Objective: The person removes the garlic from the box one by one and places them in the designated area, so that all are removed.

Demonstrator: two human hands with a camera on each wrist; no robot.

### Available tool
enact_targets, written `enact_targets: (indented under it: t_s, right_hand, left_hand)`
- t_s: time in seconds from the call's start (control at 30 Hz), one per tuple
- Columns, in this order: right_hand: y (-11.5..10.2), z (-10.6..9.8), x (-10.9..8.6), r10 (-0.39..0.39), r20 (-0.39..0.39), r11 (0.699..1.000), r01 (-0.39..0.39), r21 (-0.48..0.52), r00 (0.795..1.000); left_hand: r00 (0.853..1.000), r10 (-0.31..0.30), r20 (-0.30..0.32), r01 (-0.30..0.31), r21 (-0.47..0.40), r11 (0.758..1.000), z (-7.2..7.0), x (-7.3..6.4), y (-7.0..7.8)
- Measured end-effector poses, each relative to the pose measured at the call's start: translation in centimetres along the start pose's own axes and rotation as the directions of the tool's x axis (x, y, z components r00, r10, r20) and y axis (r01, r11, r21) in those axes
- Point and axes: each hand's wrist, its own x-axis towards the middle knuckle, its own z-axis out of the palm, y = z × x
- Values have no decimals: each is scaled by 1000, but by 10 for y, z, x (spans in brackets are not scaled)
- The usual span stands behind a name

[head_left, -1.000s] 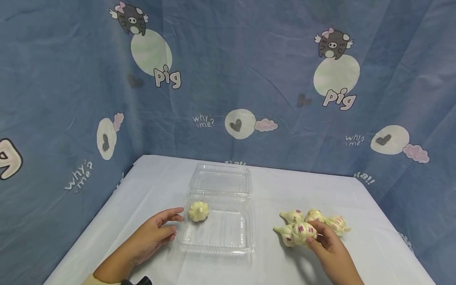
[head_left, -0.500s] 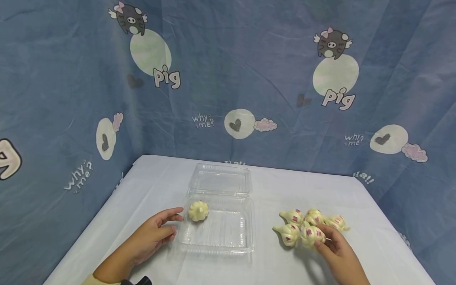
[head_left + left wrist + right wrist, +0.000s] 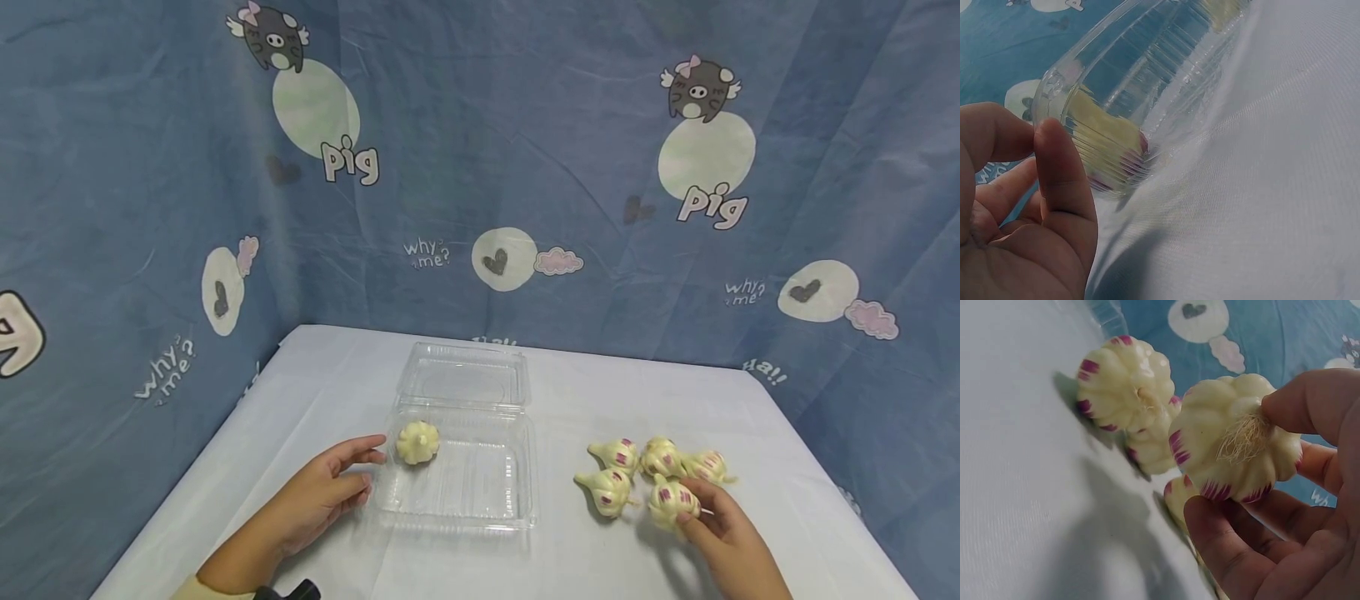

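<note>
My left hand point(image 3: 322, 496) stays at the left side of a clear plastic clamshell container point(image 3: 480, 527), its thumb and forefinger pinching the rim point(image 3: 1054, 94) in the left wrist view. One garlic bulb point(image 3: 417, 443) sits in the container's back left corner. At the right, the right hand point(image 3: 723, 533) grips another garlic bulb point(image 3: 671, 502) between thumb and fingers. This bulb has purple streaks and a tuft of dry roots point(image 3: 1244, 439) facing the right wrist camera. Behind and left of it, several more garlic bulbs point(image 3: 606, 490) lie in a cluster.
The container's clear lid point(image 3: 465, 379) lies folded back, away from me. A white cloth covers the table point(image 3: 570, 550). A blue printed curtain point(image 3: 585, 150) hangs behind the table and along its sides. A dark strap point(image 3: 300, 592) shows at the left wrist.
The right hand has drawn its garlic bulb rightward and slightly toward me, away from the cluster, turning its stem toward the back. The left hand and container have stayed in place.
</note>
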Motion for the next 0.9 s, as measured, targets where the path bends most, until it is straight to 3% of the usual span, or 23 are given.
enact_targets:
  t_s: [0.27,0.5,0.9]
  right_hand:
    - [2,-3,2,90,40,996,-89,-14,995]
    - [5,-6,5,190,69,981,-188,-46,979]
    - [10,-3,11,219,58,968,-210,-136,974]
  left_hand:
    - [1000,-2,-5,2,2,1000,0,1,-1]
    - [1000,1,2,-1,1,1000,0,1,-1]
    - [1000,1,-5,-1,4,1000,1,0,0]
